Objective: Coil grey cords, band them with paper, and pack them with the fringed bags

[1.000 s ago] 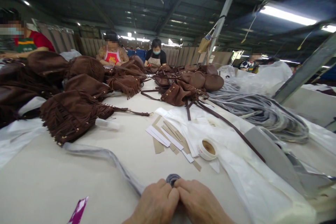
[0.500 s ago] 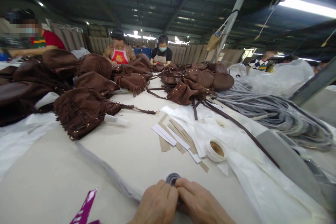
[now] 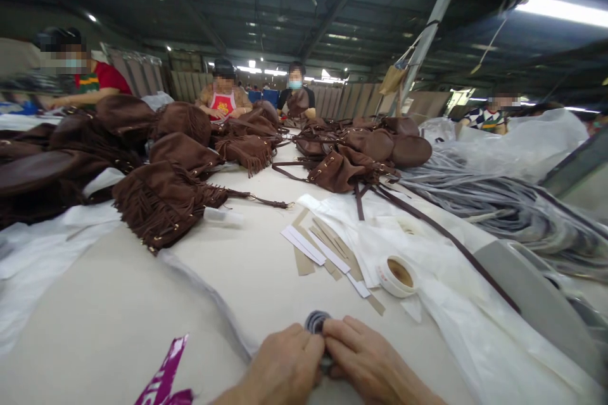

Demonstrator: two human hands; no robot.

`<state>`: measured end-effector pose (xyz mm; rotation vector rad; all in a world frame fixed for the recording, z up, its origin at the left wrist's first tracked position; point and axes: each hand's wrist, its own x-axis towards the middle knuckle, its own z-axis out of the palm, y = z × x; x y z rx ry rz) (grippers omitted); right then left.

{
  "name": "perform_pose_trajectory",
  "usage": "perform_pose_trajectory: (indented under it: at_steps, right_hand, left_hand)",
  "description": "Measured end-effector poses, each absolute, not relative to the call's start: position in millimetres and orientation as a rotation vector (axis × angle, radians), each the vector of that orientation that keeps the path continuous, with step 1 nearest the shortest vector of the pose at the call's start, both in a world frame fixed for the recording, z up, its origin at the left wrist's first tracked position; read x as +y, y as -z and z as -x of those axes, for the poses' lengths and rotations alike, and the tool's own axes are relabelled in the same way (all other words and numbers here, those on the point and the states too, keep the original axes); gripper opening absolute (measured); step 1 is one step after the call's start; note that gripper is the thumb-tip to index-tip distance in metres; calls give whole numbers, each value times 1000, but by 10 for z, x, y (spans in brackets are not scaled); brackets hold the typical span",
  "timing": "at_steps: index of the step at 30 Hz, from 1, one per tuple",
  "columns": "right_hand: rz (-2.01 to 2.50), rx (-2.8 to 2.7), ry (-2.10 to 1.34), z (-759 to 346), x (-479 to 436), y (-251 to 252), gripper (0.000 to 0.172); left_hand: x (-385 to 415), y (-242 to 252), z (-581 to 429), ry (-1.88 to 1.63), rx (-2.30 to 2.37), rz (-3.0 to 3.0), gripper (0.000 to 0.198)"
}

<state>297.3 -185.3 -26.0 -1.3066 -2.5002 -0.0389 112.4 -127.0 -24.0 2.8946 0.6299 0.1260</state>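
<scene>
At the bottom middle, my left hand [image 3: 287,361] and my right hand [image 3: 358,354] meet around a small grey coil [image 3: 316,321]. The fingers of both are closed on it, and part of the coil is hidden beneath them. A long grey strip [image 3: 211,294], which looks wrapped in thin clear film, runs over the pale tabletop [image 3: 95,310] to my left hand. Left of the hands lies a torn purple and white piece of packaging [image 3: 166,370]. Beyond my right hand sit a roll of tape [image 3: 398,276] and several white and tan paper strips [image 3: 308,247].
Brown fringed bags [image 3: 164,205] are heaped to the left, and more brown bags [image 3: 339,168] lie at the back. On the right are bundled grey strips [image 3: 503,202], white plastic sheeting [image 3: 441,291] and a grey machine body [image 3: 527,304]. Co-workers [image 3: 222,101] sit across the table.
The view has shifted slightly, so everything sits a little further right. My hands stay closed at the coil, with a small shift of the fingers. A co-worker at the back now holds up a brown bag.
</scene>
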Motion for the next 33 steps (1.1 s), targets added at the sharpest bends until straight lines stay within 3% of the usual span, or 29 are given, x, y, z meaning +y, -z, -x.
perform_pose_trajectory:
  at_steps: [6,11,15,19,25,31,33]
  right_hand:
    - [1317,-2550,-224,-3103,-1792,102,5]
    - [1350,-2521,-314,-3080,-1783,34,5]
    - [1340,-2530,-282,-3082,-1803,56,4]
    - [1290,-2581,-257,-3106,-1826,49,13]
    - [1336,-2563,-330,-3129,-1820,-82,18]
    - [1263,-2539,217,-3085,-1853,212,30]
    - [1306,-2438,247,-3053,-1876,376,29]
  left_hand:
    - [-1035,-5,-936,-61,496,-3021,18]
    - [-1008,-149,-828,-64,564,-2815,47]
    - [-1059,-211,-779,-9,671,-2819,32]
    - [-1113,-132,-861,-176,542,-2918,40]
    - [-1017,-107,-927,-186,337,-3035,12]
    - [-1260,157,-1201,-140,645,-3126,9]
    - [-1326,275,-1259,-117,753,-3120,10]
